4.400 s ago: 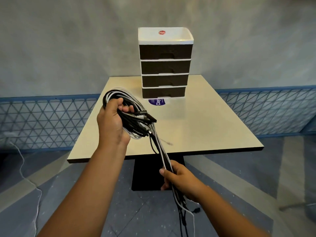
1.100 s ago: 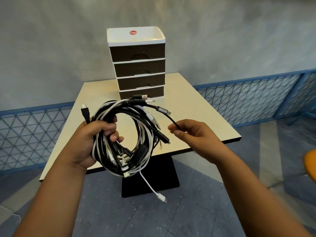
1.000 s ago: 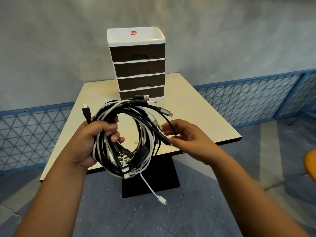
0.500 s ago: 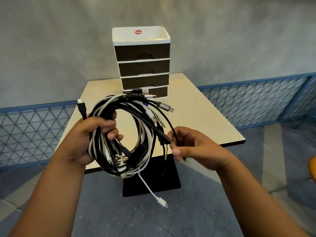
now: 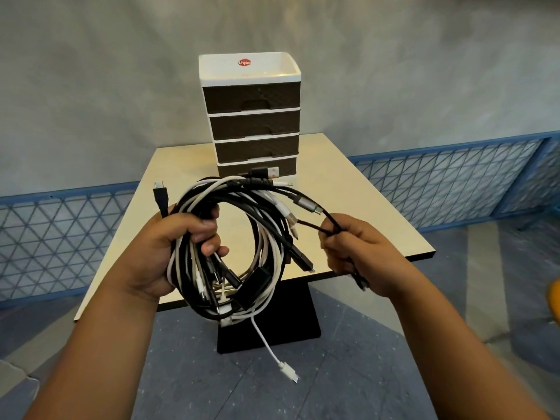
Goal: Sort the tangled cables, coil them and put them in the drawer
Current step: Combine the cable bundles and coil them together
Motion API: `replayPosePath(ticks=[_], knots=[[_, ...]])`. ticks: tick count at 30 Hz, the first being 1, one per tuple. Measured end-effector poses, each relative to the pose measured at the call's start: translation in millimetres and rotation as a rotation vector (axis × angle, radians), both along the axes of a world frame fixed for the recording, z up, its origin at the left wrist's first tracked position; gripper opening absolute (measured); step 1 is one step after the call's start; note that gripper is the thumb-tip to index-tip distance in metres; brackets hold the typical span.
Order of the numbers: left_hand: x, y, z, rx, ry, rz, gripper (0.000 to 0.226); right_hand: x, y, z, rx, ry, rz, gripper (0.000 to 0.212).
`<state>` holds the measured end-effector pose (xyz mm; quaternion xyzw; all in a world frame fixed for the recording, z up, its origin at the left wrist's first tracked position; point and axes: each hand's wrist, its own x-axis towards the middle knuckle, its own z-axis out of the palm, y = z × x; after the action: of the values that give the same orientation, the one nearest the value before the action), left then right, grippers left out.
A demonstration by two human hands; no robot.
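Note:
A tangled ring of black and white cables (image 5: 266, 237) hangs in the air in front of the table. My left hand (image 5: 169, 247) grips its left side, fingers curled round the strands. My right hand (image 5: 357, 250) holds one thin black cable (image 5: 309, 226) that leads out of the bundle's right side. A white cable end (image 5: 288, 371) dangles below the ring. The drawer unit (image 5: 251, 116), white-framed with several dark drawers all pushed in, stands at the table's far edge.
The cream table (image 5: 348, 207) sits on a black pedestal base (image 5: 266, 328). Blue mesh fencing (image 5: 439, 183) runs behind it on both sides, against a grey wall. An orange object (image 5: 554, 295) shows at the right edge.
My right hand has closed round the thin black cable and drawn it rightward, away from the bundle. My left hand keeps its grip; the view has shifted slightly.

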<state>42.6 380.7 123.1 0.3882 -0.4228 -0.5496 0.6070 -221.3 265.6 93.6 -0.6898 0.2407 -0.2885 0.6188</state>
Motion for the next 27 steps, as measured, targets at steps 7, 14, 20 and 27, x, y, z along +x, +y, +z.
replayPosePath(ticks=[7,14,20,27], knots=[[-17,0,3,0.009,0.002,-0.107,0.029,22,7,-12,-0.195,0.139,0.076,0.012],[-20,3,7,0.021,-0.070,-0.082,0.004,3,2,-9,-0.095,0.031,0.135,0.018],[-13,2,6,0.040,-0.040,-0.044,0.005,-9,-12,9,-0.376,0.306,0.165,0.013],[-21,4,6,0.071,-0.119,-0.092,0.025,-3,-23,11,-0.609,0.462,-0.182,0.020]])
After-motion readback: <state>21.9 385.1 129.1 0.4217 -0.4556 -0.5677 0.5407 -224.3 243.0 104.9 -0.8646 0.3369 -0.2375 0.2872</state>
